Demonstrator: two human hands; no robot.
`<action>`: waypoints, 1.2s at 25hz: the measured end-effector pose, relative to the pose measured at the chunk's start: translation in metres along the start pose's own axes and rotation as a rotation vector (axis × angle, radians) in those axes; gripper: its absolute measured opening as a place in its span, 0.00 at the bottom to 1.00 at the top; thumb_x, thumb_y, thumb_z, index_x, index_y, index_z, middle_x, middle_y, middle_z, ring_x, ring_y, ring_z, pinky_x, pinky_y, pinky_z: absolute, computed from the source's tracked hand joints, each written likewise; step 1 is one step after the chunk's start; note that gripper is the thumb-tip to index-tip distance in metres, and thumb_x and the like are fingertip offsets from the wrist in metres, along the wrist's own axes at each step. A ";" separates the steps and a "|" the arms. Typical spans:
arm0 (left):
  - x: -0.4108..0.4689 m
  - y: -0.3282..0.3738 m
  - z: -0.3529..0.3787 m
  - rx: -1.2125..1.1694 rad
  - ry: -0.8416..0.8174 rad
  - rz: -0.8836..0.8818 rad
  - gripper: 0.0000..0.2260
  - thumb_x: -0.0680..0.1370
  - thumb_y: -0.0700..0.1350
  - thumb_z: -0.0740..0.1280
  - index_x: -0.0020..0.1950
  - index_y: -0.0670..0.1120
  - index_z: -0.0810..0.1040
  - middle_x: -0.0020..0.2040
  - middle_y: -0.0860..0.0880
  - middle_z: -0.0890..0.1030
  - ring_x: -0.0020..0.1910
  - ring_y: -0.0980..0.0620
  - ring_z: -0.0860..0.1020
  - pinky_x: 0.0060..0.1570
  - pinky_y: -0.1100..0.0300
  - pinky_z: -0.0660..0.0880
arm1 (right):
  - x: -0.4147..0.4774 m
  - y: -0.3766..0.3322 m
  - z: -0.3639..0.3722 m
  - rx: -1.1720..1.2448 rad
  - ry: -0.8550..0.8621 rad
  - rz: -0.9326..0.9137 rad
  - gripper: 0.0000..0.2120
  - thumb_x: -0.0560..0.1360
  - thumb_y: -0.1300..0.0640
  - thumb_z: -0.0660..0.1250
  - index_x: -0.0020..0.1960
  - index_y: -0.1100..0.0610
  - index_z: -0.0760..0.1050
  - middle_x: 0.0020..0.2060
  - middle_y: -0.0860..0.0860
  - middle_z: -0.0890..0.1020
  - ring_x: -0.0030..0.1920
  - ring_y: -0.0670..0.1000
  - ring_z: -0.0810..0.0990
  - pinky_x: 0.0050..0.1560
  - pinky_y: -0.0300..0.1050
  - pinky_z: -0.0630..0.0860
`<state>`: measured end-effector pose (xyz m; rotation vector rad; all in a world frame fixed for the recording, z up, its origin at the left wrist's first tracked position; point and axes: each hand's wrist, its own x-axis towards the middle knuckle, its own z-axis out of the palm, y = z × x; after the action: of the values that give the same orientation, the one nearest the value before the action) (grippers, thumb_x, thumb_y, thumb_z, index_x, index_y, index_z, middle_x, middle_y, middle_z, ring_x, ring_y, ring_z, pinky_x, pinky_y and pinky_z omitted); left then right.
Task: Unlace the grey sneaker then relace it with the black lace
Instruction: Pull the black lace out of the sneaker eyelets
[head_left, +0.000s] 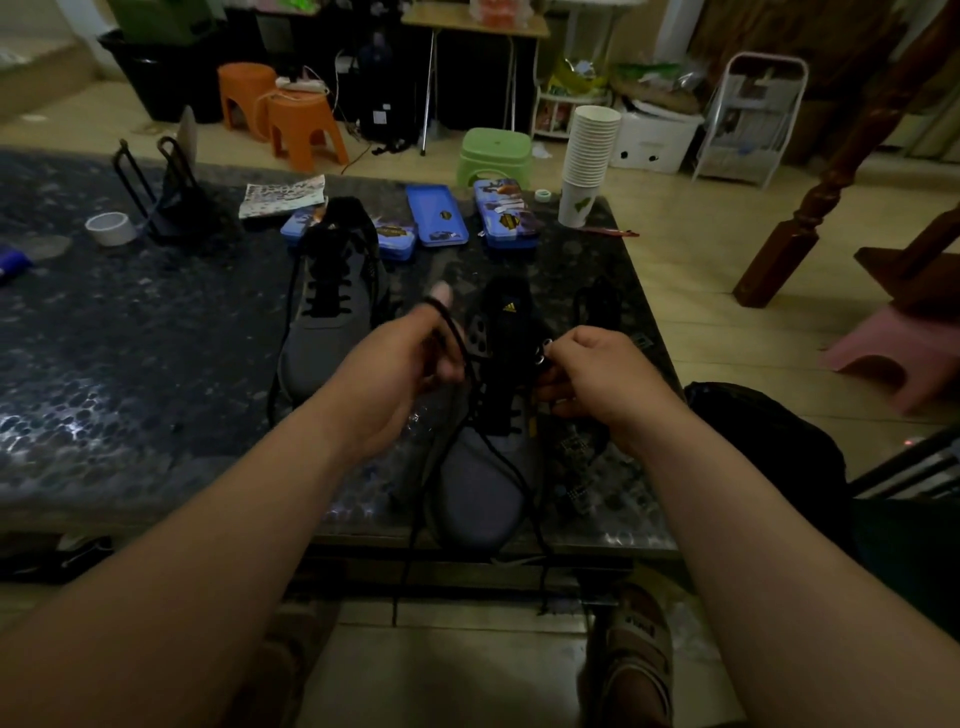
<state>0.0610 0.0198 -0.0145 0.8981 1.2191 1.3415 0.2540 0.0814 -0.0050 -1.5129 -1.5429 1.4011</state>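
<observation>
Two grips: both closed, one on the lace and one on the shoe.
Left hand (405, 374): its grip curls round the black lace (453, 326), which loops over the forefinger and is drawn up toward 11 o'clock, likely for tautness.
Right hand (597, 374): its grip pinches the upper beside a metal eyelet, seemingly to steady it for threading.
Grey sneaker (483, 483): lies at the near edge of the table (156, 364), toe at 6 o'clock, with lace ends hanging over the edge.
Second sneaker (332, 322): at 10 o'clock, black-laced.
Blue tins (436, 215): at 12 o'clock, well apart.
Paper cups (589, 156): stacked at 1 o'clock.
Stage: judged mid-relacing.
</observation>
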 end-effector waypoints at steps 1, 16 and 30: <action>-0.001 0.004 -0.005 -0.142 0.038 -0.038 0.24 0.84 0.62 0.59 0.35 0.48 0.77 0.32 0.47 0.71 0.30 0.51 0.71 0.42 0.54 0.70 | 0.000 0.000 0.001 -0.004 0.011 -0.001 0.12 0.83 0.57 0.63 0.54 0.67 0.78 0.40 0.57 0.83 0.34 0.50 0.83 0.30 0.38 0.79; 0.009 0.001 -0.020 0.069 0.562 0.196 0.07 0.84 0.42 0.63 0.57 0.43 0.66 0.46 0.39 0.81 0.39 0.43 0.86 0.39 0.50 0.82 | -0.010 0.002 0.014 -0.923 0.050 -0.494 0.10 0.80 0.45 0.66 0.59 0.47 0.77 0.50 0.47 0.74 0.47 0.50 0.77 0.48 0.49 0.78; -0.006 -0.032 0.004 0.982 0.093 0.352 0.10 0.78 0.50 0.71 0.52 0.60 0.70 0.48 0.57 0.68 0.42 0.56 0.75 0.45 0.54 0.76 | 0.002 0.000 0.010 -0.734 -0.056 -0.432 0.05 0.78 0.54 0.72 0.45 0.52 0.78 0.36 0.47 0.79 0.37 0.46 0.77 0.38 0.44 0.72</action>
<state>0.0729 0.0123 -0.0443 1.8091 1.8972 1.0059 0.2442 0.0802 -0.0083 -1.3755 -2.4034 0.6546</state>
